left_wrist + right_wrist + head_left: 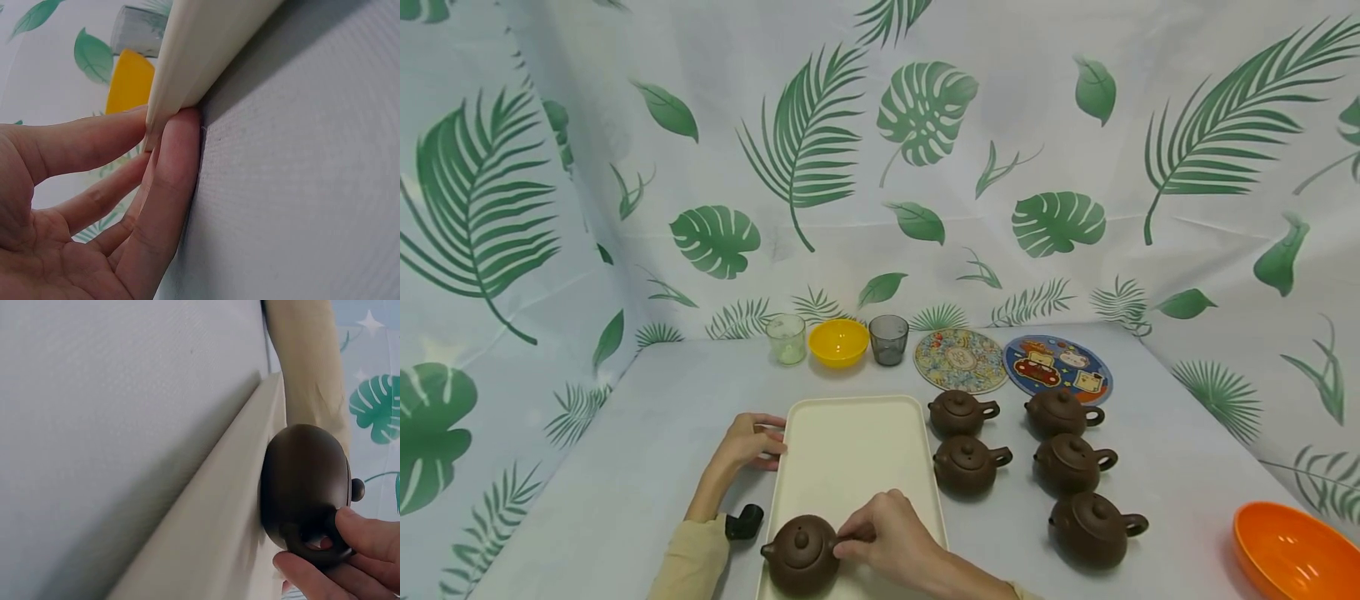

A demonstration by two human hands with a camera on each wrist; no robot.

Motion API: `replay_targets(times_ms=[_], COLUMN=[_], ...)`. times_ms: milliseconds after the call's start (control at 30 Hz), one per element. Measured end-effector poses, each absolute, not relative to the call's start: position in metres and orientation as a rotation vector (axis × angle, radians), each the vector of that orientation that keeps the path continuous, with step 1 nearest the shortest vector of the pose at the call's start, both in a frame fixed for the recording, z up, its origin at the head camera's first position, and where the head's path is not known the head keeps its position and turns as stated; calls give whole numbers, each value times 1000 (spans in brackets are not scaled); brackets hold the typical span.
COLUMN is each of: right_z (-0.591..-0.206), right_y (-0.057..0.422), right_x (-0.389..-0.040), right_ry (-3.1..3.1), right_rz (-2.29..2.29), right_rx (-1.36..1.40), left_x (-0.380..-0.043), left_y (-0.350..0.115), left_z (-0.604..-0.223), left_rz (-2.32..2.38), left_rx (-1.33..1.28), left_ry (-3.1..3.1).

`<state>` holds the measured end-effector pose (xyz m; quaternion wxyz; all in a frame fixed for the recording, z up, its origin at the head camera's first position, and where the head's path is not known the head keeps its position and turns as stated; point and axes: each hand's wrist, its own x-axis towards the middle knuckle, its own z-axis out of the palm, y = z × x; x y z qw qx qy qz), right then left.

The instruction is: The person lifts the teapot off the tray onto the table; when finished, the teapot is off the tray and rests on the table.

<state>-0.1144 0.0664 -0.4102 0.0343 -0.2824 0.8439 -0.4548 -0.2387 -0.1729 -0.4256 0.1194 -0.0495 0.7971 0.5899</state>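
A dark brown teapot [802, 557] is at the near left end of a cream tray [857, 450], its spout to the left. My right hand [891, 537] pinches the teapot's handle [315, 550] between thumb and fingers. In the right wrist view the teapot's base is at the tray's surface; whether it bears its full weight there I cannot tell. My left hand [751, 442] holds the tray's left edge; the left wrist view shows the thumb on the rim [181, 69] and a finger against its outer side.
Right of the tray stand several brown teapots [1071, 464] in two columns. Behind it are a green glass [787, 340], a yellow bowl [838, 344], a grey glass [889, 342] and two round patterned mats [962, 360]. An orange bowl [1296, 550] sits at the right front.
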Motion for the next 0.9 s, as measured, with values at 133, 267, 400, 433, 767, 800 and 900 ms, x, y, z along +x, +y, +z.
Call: replay_targets(times_ms=[133,267,400,433,767,800,900], right_z=[-410,-403,-388,-383,-360,-360,-364], right_y=[72,87,113,122,210,217,234], right_x=[-116,-119,-122,-121,-123,-122,-122], right_ry=[2574,2500,2438,2418,2559,2567,2571], right_rz=[-1429,-1468,-1496,-1504,-1368,-1358,-1340], right_rx=[-926,-965,-933,-924,-934,-938,-926], left_x=[-237,-238,-239,-239,-241,-240,-239], left_y=[-173,-173,-173,-172,-171,-172,-172], left_z=[-425,-425,-425,-426,-423,-424,-425], left_rz=[1722,1719,1725,1732,1735,1733,1727], left_rx=[-140,-151,-147,-151,-169,-171,-171], left_ry=[2327,2329,2326,2324,2323,2324,2326])
